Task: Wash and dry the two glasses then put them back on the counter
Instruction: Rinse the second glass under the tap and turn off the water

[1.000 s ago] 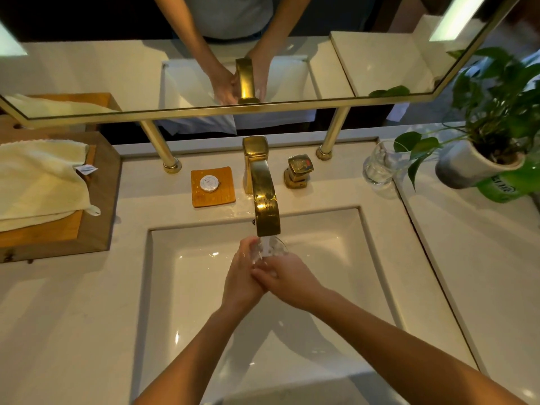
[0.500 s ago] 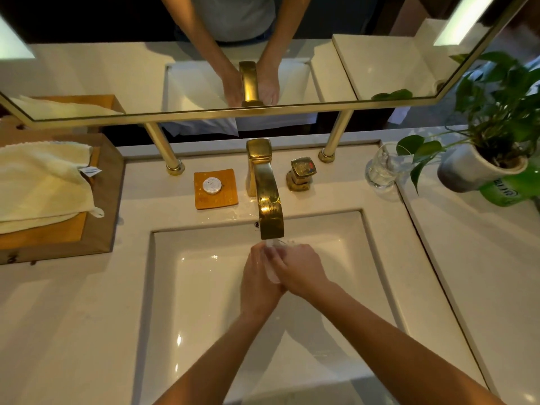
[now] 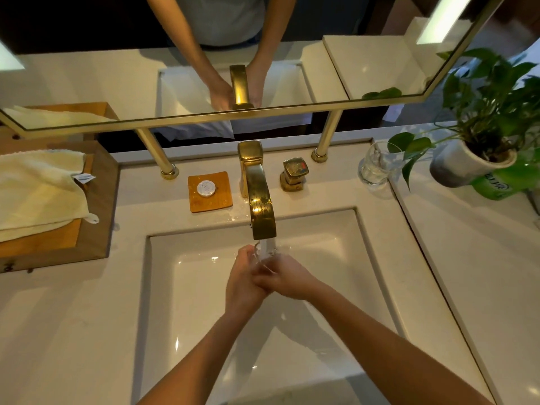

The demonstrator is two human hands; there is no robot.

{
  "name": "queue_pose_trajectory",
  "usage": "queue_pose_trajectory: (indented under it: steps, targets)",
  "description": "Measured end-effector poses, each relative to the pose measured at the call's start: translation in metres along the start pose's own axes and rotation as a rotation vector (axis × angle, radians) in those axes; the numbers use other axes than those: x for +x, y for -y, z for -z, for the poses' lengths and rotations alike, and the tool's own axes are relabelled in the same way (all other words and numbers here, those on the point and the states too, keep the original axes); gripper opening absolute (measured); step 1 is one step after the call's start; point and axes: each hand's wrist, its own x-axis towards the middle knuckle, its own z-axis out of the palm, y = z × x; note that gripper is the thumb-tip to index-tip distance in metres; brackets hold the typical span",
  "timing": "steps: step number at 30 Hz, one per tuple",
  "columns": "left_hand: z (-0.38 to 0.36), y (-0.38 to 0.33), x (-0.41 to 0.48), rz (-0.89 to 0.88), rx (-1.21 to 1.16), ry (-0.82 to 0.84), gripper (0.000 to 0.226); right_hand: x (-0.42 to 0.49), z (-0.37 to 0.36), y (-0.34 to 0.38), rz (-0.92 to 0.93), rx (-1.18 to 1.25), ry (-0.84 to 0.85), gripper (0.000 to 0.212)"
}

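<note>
Starting at your left, the pale cream folded towel (image 3: pixel 38 188) lies on the wooden tray (image 3: pixel 96 229), well apart from the sink; you will want it for drying. Your left hand (image 3: pixel 242 276) wraps the clear drinking glass (image 3: pixel 264 254) from the left, fingers curled and pressed against its wall, wrist straight over the white rectangular basin (image 3: pixel 344 258). That glass sits directly under the brushed-gold faucet spout (image 3: pixel 261 211), with water running onto it. Judge it as light, rigid, breakable, and slick when wet, so hold it around the body rather than by the rim. Your right hand (image 3: pixel 287 279) overlaps the left, fingers closed over the glass's near side; whether they rub or merely grip, I cannot tell. Further right, the second clear glass (image 3: pixel 377 168) stands on the cream stone counter (image 3: pixel 467 244), just beside the potted green plant (image 3: pixel 479 141), untouched.
</note>
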Motion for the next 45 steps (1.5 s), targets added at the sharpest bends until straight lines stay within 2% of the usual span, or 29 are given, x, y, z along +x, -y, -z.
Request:
queue_pose_trajectory:
  steps: [2,3,6,8,10,12,14,16,19,22,24,26,28,30,33,36,39,41,42,45]
  targets:
    - [0.004,0.0,0.0,-0.018,0.099,0.046,0.062,-0.003,0.014,-0.008,0.005,0.136,0.158,0.025]
    - [0.003,0.0,-0.001,-0.015,0.104,0.053,0.063,-0.003,0.017,-0.011,0.011,0.122,0.181,0.027]
    - [-0.001,-0.001,-0.006,-0.009,-0.029,0.027,0.062,0.004,0.008,-0.009,0.059,-0.022,0.132,0.024]
    - [0.004,-0.004,-0.006,-0.003,-0.062,0.017,0.06,0.006,0.001,-0.008,0.088,-0.034,0.072,0.023]
    - [0.015,-0.004,-0.003,-0.005,-0.031,0.04,0.063,0.004,0.005,-0.011,0.144,0.039,0.032,0.023]
    - [0.03,-0.002,0.001,-0.011,-0.055,0.154,0.075,0.0,0.012,-0.013,0.156,0.248,0.048,0.019]
    - [0.046,0.001,0.006,0.069,-0.208,0.319,0.084,-0.003,0.016,-0.014,0.174,0.451,0.066,0.013]
    - [0.057,-0.003,0.005,0.167,-0.309,0.434,0.069,-0.002,0.013,-0.013,0.156,0.538,0.022,0.007]
    - [0.059,-0.012,-0.002,0.247,-0.433,0.445,0.046,0.008,-0.002,-0.006,-0.014,0.638,-0.205,0.025]
    - [0.05,-0.014,-0.011,0.356,-0.539,0.399,0.037,0.014,-0.013,-0.002,-0.126,0.613,-0.395,0.032]
    - [0.046,-0.013,-0.012,0.496,-0.674,0.379,0.041,0.01,-0.015,0.0,-0.078,0.581,-0.376,0.029]
    - [0.047,-0.011,-0.008,0.587,-0.799,0.328,0.045,0.001,-0.013,0.002,0.023,0.546,-0.243,0.02]
    - [0.05,-0.012,-0.002,0.669,-0.831,0.312,0.046,-0.004,-0.012,0.004,0.115,0.51,-0.135,0.019]
    - [0.052,-0.017,-0.001,0.706,-0.855,0.365,0.042,-0.003,-0.01,0.007,0.137,0.444,-0.229,0.02]
    - [0.049,-0.018,0.001,0.733,-0.986,0.422,0.04,0.012,-0.004,0.005,0.064,0.426,-0.433,0.026]
    - [0.047,-0.02,0.003,0.684,-1.161,0.461,0.047,0.021,0.004,0.004,-0.159,0.725,-0.447,0.025]
    - [0.036,-0.025,0.011,0.614,-1.216,0.305,0.042,0.02,0.001,0.006,-0.351,1.208,-0.26,0.024]
    - [0.027,-0.029,0.014,0.652,-1.219,0.153,0.029,0.021,-0.006,0.009,-0.41,1.348,-0.242,0.029]
    - [0.023,-0.029,0.014,0.718,-1.22,0.078,0.021,0.022,-0.008,0.01,-0.417,1.316,-0.265,0.033]
    - [0.016,-0.022,0.013,0.859,-1.142,-0.118,0.012,0.015,-0.007,0.009,-0.318,0.969,-0.293,0.028]
